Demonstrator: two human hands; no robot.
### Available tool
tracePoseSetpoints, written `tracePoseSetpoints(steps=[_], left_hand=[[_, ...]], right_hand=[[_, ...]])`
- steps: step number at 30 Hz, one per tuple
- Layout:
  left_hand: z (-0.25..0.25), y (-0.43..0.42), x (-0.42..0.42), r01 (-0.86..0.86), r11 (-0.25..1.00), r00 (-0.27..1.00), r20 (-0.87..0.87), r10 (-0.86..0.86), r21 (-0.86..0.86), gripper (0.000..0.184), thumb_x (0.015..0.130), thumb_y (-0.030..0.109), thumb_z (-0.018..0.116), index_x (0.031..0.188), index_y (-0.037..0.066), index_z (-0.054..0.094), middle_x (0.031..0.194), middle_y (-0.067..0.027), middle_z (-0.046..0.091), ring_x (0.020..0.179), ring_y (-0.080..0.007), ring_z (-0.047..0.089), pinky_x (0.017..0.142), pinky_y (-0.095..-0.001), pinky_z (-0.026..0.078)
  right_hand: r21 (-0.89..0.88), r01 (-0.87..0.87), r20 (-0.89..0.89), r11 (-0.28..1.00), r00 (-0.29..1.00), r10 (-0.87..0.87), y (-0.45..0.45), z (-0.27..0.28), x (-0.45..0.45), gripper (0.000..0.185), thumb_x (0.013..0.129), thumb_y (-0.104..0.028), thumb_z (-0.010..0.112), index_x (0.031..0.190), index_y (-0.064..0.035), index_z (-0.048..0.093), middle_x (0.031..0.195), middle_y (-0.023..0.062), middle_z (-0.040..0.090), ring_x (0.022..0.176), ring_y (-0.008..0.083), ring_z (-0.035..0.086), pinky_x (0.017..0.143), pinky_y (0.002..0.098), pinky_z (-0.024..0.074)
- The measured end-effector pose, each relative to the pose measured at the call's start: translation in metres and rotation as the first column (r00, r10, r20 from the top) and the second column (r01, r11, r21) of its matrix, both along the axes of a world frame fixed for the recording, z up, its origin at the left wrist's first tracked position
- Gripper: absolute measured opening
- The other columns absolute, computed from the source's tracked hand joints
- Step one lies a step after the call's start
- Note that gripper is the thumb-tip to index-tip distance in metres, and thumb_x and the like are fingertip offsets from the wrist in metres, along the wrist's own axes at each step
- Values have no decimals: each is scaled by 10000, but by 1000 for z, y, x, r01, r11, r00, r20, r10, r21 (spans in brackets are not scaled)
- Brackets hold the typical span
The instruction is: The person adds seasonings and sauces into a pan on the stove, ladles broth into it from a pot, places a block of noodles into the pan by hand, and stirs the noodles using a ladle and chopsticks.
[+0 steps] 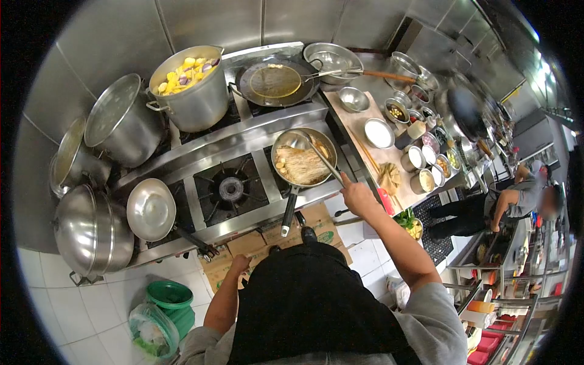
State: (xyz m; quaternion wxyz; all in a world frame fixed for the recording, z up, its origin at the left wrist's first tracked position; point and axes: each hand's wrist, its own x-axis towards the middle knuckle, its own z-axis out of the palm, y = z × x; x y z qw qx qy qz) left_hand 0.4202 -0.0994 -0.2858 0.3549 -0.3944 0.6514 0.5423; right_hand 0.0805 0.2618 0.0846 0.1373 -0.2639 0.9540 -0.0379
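My right hand is closed around the long handle of a metal ladle. The ladle's bowl rests in a frying pan on the front right burner, against a clump of pale brown noodles. Brown liquid and light yellowish pieces surround the noodles. The pan's black handle points toward me, with no hand on it. Low by my side, my left hand is apart from the stove, its fingers curled with nothing visible in them. To its left is the dark handle of an empty wok.
Behind stand a pot of yellow and purple chunks, a flat black pan with oil and large pots. Several seasoning bowls line the right counter. A green bin stands on the floor. Another person is at right.
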Motion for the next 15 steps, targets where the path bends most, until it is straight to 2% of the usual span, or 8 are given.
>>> tracePoseSetpoints(steps=[2, 4, 7, 8, 9, 11, 13, 15], left_hand=[[0, 1, -1, -13, 1000, 1000, -4, 13, 4, 510, 1014, 363, 571, 836, -108, 649, 808, -222, 703, 649, -301, 706, 573, -445, 603], [42, 12, -6, 38, 993, 999, -28, -41, -113, 497, 1017, 356, 567, 854, -107, 644, 814, -217, 701, 662, -302, 707, 581, -451, 603], [-11, -5, 2, 90, 995, 996, 8, -89, -53, 480, 1023, 354, 562, 876, -96, 641, 812, -206, 695, 663, -296, 707, 579, -450, 601], [-17, -12, 6, 47, 999, 999, -28, -47, 5, 477, 1022, 356, 564, 870, -90, 641, 805, -203, 692, 662, -296, 706, 578, -448, 600], [-22, -16, 11, 9, 998, 998, -60, -5, 67, 474, 1021, 357, 565, 865, -84, 640, 799, -201, 690, 661, -297, 705, 578, -446, 600], [-14, -13, 12, -29, 996, 996, -79, 35, 82, 475, 1020, 363, 568, 853, -76, 641, 788, -198, 685, 657, -297, 702, 577, -441, 598], [24, -2, 6, -34, 999, 998, -53, 33, -17, 484, 1018, 374, 570, 841, -70, 643, 779, -198, 681, 651, -296, 698, 576, -436, 596], [-12, -7, 19, 51, 999, 999, -14, -51, 0, 492, 1021, 377, 564, 824, -66, 645, 770, -197, 680, 646, -294, 693, 577, -432, 596]], right_hand=[[20, 4, 4, 1000, 1000, -4, 5, -5, 6, 615, 995, -250, 548, 1524, -20, 333, 854, 277, 689, 824, 447, 687, 737, 545, 547], [46, 10, 70, 999, 997, -13, 3, -4, 15, 608, 996, -256, 550, 1514, -16, 342, 814, 294, 674, 813, 462, 683, 731, 551, 546], [5, 48, 59, 999, 997, -48, 3, -13, 14, 588, 994, -252, 554, 1500, -15, 370, 815, 306, 673, 800, 471, 682, 728, 553, 546], [-22, 49, 46, 999, 998, -48, 6, -9, 16, 581, 992, -249, 555, 1495, -17, 382, 818, 307, 675, 794, 472, 683, 731, 552, 544], [-46, 54, 36, 997, 998, -52, 11, -6, 20, 574, 989, -245, 556, 1491, -19, 394, 821, 308, 678, 788, 472, 684, 733, 552, 543], [-119, 82, 69, 989, 995, -74, 22, -7, 33, 577, 986, -242, 558, 1490, -16, 390, 817, 312, 674, 790, 484, 676, 740, 557, 539], [-130, 67, 98, 989, 994, -55, 37, -25, 42, 589, 978, -239, 563, 1491, -11, 381, 807, 322, 664, 789, 501, 665, 737, 566, 534], [-119, 81, 113, 990, 991, -68, 36, -33, 47, 586, 974, -234, 570, 1485, -10, 389, 805, 328, 660, 797, 504, 664, 739, 567, 534]])
